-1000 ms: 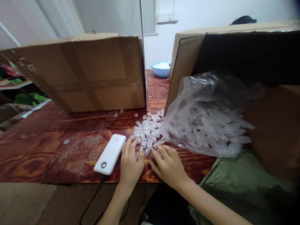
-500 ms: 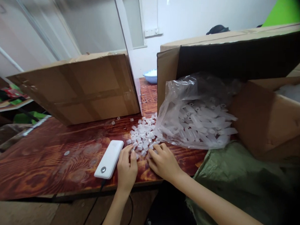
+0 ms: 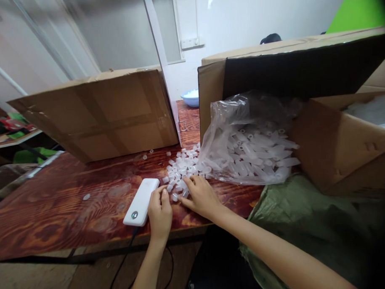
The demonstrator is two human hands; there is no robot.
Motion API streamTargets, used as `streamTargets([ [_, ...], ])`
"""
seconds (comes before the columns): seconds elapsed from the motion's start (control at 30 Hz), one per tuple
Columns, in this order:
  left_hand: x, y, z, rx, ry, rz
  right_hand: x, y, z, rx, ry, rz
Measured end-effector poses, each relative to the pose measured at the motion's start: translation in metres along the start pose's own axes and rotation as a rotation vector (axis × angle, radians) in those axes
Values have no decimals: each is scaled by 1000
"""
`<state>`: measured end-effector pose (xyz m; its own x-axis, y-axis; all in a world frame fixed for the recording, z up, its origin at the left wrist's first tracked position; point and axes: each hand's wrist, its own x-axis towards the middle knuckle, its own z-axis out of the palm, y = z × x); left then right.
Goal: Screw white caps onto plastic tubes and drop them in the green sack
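Observation:
Small translucent plastic pieces lie in a loose pile on the dark red wooden table. My left hand rests at the pile's near left edge beside a white power bank, its fingers curled together; whatever they hold, if anything, is hidden. At the pile's near right side, my right hand has its fingers apart over the pieces, touching them. Right of the pile, a clear plastic bag lies open with longer translucent tubes inside.
A taped cardboard box stands at the back left. Another carton is behind the bag, and an open box is at the right. Green sacking hangs over the near right edge. Behind is a blue bowl.
My right hand has moved left and slightly up over the pile. My left hand's fingers have drawn closer together. The view has shifted slightly.

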<state>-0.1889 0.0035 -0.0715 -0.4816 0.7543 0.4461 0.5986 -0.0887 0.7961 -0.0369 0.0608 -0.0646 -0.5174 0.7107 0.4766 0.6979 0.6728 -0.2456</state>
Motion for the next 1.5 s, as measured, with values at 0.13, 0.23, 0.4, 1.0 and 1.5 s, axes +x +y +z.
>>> streamTargets([
  [0.13, -1, -1, -1, -4, -17, -30, 2, -1, 0, -23, -57, -112],
  [0.23, -1, -2, -1, -7, -34, -49, -1, -1, -1, -48, -102, -164],
  [0.4, 1, -1, 0, -11, -75, -63, -2, -4, -1, -111, -133, -119],
  [1.0, 3, -2, 0, 47, -116, -108, -3, 27, -8, -168, -86, -87],
  [1.5, 7, 0, 3, 116, -129, -102, 38, 28, 6, 244, 21, -214],
])
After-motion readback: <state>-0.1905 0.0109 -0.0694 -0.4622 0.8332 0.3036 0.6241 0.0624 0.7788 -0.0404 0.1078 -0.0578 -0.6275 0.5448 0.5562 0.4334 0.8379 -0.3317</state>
